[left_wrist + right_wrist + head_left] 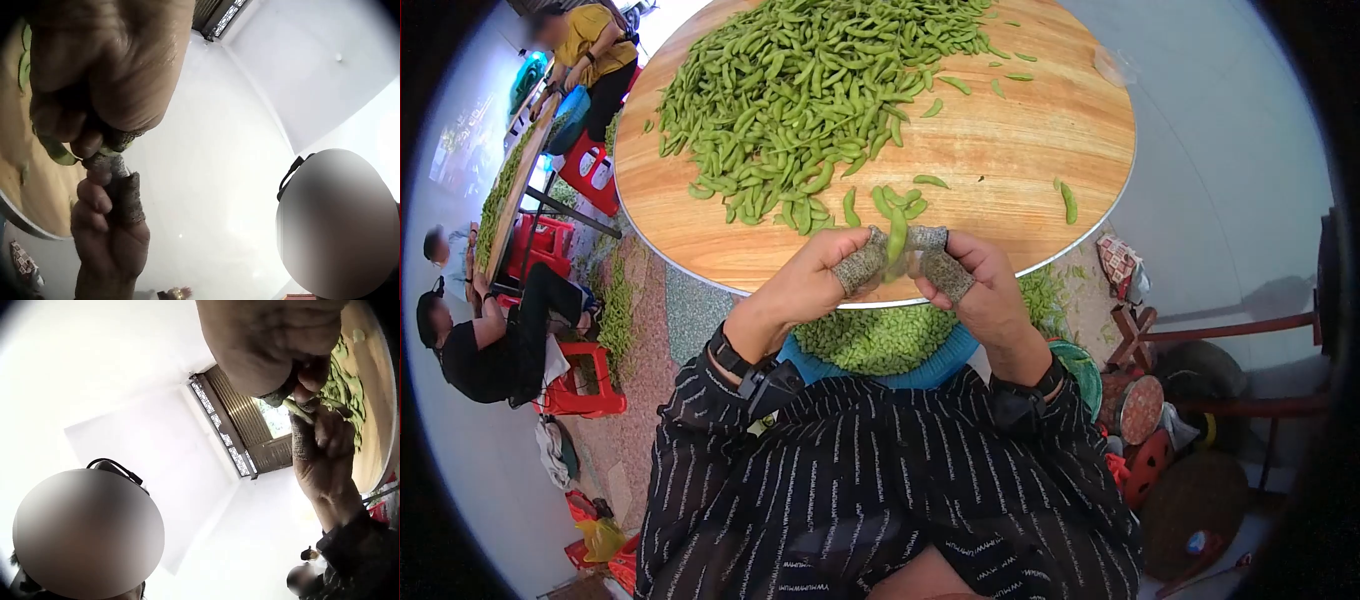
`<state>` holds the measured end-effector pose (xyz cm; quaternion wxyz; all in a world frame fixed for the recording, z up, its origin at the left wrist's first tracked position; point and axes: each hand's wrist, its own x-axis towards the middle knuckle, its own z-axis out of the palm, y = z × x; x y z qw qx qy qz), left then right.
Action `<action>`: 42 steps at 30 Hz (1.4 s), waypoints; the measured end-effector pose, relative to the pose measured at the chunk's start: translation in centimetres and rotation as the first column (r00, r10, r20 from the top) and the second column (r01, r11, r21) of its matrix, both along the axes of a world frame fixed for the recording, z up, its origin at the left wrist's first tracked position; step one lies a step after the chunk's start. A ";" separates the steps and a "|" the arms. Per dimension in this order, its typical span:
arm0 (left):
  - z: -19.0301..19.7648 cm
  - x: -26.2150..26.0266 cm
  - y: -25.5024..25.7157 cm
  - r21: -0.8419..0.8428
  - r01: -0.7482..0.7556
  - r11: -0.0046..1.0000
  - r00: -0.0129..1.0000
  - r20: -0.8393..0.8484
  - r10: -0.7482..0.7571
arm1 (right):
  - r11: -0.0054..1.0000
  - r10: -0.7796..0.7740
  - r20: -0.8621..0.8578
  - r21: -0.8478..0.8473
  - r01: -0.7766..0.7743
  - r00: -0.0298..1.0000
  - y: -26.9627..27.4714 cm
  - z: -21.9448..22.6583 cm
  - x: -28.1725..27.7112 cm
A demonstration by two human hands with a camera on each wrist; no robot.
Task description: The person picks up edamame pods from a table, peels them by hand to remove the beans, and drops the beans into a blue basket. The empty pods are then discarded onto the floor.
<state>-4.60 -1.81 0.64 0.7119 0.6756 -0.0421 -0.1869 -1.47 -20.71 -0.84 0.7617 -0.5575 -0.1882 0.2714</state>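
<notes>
A green pod [896, 236] is pinched between both hands at the near edge of the round wooden table [1040, 150]. The left hand [815, 275], with wrapped thumb and finger, grips it from the left side. From the right side the right hand [983, 290], wrapped the same way, holds it too. In the right wrist view the pod [299, 411] shows between the fingertips of both hands. Just beyond the hands lie several loose pods [851, 207]. Below them, a blue basin holds many shelled green beans [875, 340].
A large heap of pods [800, 90] covers the table's far left part. Left of it are people beside another long table [512, 200], with red stools [585, 385]. A wooden frame [1135, 335], a green basket [1080, 375] and a patterned bag [1118, 262] stand at right.
</notes>
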 end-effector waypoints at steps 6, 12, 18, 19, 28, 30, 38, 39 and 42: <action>-0.2 -0.1 0.6 0.153 0.079 0.985 0.987 0.125 -0.098 | 0.998 -0.037 -0.048 -0.059 0.034 0.998 0.6 0.6 -0.7; 0.2 0.2 0.8 0.307 0.161 0.938 0.939 0.244 -0.242 | 0.997 -0.024 -0.042 -0.072 0.021 0.999 0.5 -0.3 -0.6; -0.5 -0.1 0.7 0.311 0.143 0.940 0.865 0.422 -0.271 | 0.998 -0.038 -0.074 -0.054 0.034 0.997 0.9 -0.6 -0.9; -0.5 -0.1 0.7 0.317 0.132 0.939 0.854 0.445 -0.270 | 0.998 -0.052 -0.031 -0.024 0.051 0.998 1.0 -0.6 -1.0; -1.5 -0.6 0.7 0.325 0.111 0.939 0.903 0.361 -0.232 | 0.999 -0.015 -0.062 -0.037 0.013 0.998 0.9 -1.6 -0.4; -1.2 -0.9 0.4 0.337 0.101 0.936 0.889 0.391 -0.236 | 0.999 0.019 -0.118 -0.037 -0.023 0.993 0.7 -1.2 -0.4; -2.2 -2.1 -0.8 0.770 -0.353 0.532 0.756 0.570 -0.323 | 0.995 -0.096 -0.169 0.016 0.100 0.981 1.2 -1.2 -1.0; -2.7 -1.9 -0.7 0.769 -0.352 0.533 0.755 0.570 -0.325 | 0.995 -0.098 -0.168 0.016 0.102 0.981 1.1 -1.3 -1.1; -4.4 -1.8 -0.6 0.350 -0.211 0.913 0.772 0.633 -0.064 | 0.986 -0.031 -0.155 0.156 0.056 0.987 1.2 -2.0 -1.3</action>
